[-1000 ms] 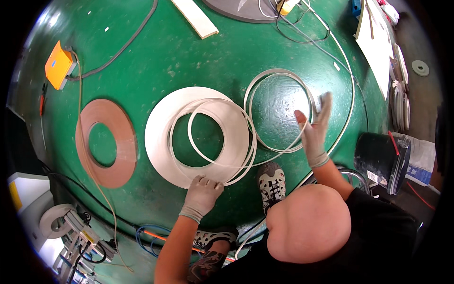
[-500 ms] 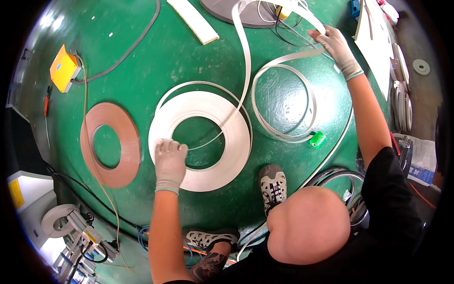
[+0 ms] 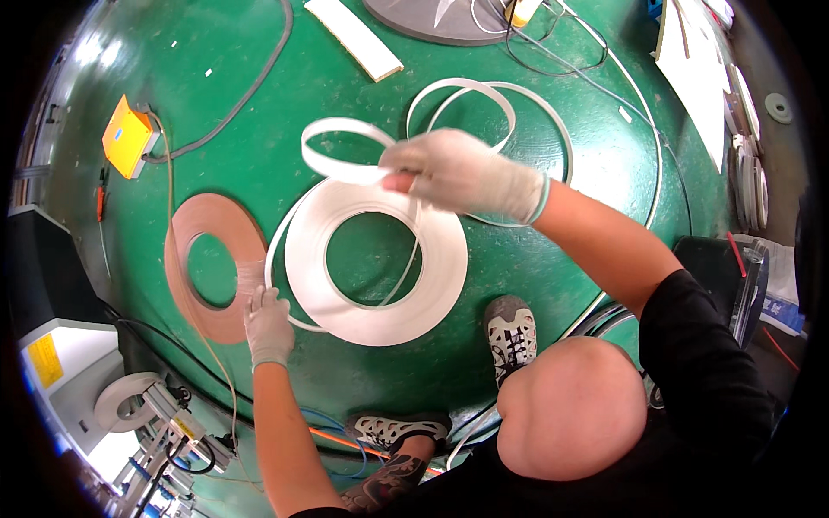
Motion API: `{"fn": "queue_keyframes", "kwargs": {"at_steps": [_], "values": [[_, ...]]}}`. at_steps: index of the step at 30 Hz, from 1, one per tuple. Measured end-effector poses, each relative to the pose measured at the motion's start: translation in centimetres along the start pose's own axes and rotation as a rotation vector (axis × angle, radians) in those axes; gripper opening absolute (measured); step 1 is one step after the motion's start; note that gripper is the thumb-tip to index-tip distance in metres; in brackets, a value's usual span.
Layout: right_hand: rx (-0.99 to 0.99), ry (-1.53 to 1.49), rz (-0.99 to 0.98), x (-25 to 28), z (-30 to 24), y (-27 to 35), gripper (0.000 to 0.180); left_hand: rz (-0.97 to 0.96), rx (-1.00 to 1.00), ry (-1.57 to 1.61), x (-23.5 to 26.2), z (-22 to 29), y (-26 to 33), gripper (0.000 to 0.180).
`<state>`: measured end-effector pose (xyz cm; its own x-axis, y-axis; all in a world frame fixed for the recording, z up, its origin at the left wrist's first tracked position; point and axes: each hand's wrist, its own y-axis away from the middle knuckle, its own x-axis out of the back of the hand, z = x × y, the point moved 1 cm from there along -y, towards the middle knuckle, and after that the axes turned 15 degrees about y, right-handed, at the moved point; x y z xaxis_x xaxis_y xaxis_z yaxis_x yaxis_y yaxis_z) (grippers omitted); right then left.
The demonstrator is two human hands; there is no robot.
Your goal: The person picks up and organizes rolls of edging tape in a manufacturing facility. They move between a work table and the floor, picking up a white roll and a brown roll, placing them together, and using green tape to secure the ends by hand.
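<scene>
A large roll of white edge banding (image 3: pixel 313 285) lies flat on the green floor in front of me. My right hand (image 3: pixel 466 175), in a pale glove, is closed around the loose white edge-banding strip (image 3: pixel 332 166) above the roll's far side. Loops of that strip curl to both sides of this hand. Closer to me on the left, my gloved left hand (image 3: pixel 268 328) has its fingers bent at the strip's outer loop, between the white roll and a brown roll of edge banding (image 3: pixel 249 268). The exact finger contact there is partly hidden.
A yellow box (image 3: pixel 129 138) with a grey cable and an orange-handled tool (image 3: pixel 101 203) lie far left. A white board (image 3: pixel 354 36) and a dark round base (image 3: pixel 440 24) are at the back. A machine (image 3: pixel 147 406) stands near left; hoses cross the floor by my shoes (image 3: pixel 511 337).
My right hand has swept from the far right to above the white roll, bringing the strip along in loops. My left hand has shifted left, off the roll's face to the outer loop.
</scene>
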<state>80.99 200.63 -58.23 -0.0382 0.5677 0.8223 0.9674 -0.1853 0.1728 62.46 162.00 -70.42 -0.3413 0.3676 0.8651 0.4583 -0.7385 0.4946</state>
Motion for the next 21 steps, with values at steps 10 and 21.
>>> {"fn": "queue_keyframes", "kwargs": {"at_steps": [10,21], "values": [[0.060,0.148,0.033,-4.0,0.2,2.7,0.021,0.010,-0.364,0.176,-9.9,10.0,10.9,0.043],[-0.003,0.234,0.035,-4.5,1.3,1.5,0.024,0.290,-0.664,0.341,-11.9,21.3,3.6,0.046]]}}
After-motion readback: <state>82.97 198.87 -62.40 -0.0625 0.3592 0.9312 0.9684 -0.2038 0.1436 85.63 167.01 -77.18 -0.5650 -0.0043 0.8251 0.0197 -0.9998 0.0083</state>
